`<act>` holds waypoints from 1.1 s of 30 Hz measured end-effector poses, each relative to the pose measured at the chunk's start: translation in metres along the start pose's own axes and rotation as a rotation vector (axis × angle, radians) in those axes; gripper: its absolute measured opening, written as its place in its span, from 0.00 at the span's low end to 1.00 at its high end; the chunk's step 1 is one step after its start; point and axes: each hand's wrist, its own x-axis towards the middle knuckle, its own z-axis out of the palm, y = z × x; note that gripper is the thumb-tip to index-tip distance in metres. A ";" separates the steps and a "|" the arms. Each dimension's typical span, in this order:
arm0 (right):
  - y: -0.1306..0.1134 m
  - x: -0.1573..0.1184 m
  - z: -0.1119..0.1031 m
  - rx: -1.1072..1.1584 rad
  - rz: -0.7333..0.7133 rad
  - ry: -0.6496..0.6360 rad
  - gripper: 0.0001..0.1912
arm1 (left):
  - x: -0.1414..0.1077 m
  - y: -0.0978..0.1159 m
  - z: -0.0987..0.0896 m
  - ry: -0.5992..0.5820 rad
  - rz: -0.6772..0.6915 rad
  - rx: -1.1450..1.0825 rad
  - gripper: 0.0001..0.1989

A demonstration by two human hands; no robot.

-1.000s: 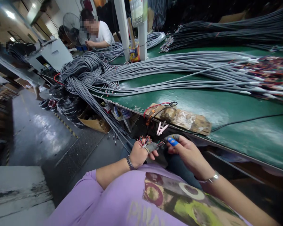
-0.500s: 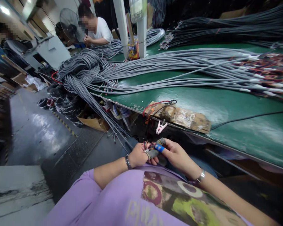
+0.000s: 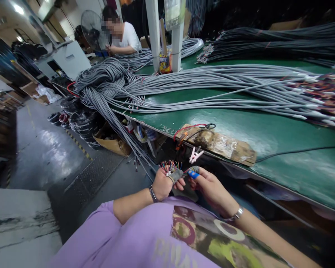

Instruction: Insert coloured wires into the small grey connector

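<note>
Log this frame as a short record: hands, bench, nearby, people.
Left hand: holds coloured wire ends
Right hand: fingers closed beside those wires; whether they pinch one is too small to tell
Bench: green top
On bench: long grey cables, taped cardboard
Bench edge: pale pink clip
Person opposite: white shirt, beyond the cables

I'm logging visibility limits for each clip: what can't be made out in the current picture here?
All in the head view:
- Coloured wires in the left hand: the part inside the fist is hidden by the fingers.
- Right hand: whether its fingertips pinch a wire is too small to tell.
- Loose wire ends on the table: some cut off by the right edge.
- Cardboard box: contents lost in shadow.
</note>
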 end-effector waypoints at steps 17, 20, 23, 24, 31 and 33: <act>-0.019 0.040 -0.022 0.298 -0.013 -0.115 0.23 | 0.029 0.035 -0.009 -0.418 -0.097 0.039 0.24; -0.023 0.039 -0.016 0.274 -0.029 -0.095 0.24 | 0.035 0.033 -0.007 -0.435 -0.098 0.019 0.25; -0.024 0.037 -0.010 0.277 -0.045 -0.085 0.25 | 0.036 0.032 -0.005 -0.428 -0.112 0.039 0.25; -0.024 0.037 -0.008 0.278 -0.056 -0.078 0.25 | 0.036 0.031 -0.005 -0.424 -0.117 0.047 0.25; -0.024 0.038 -0.005 0.251 -0.084 -0.013 0.28 | 0.035 0.031 -0.003 -0.398 -0.141 0.077 0.26; -0.023 0.038 -0.005 0.260 -0.079 -0.013 0.28 | 0.035 0.033 -0.001 -0.404 -0.133 0.068 0.25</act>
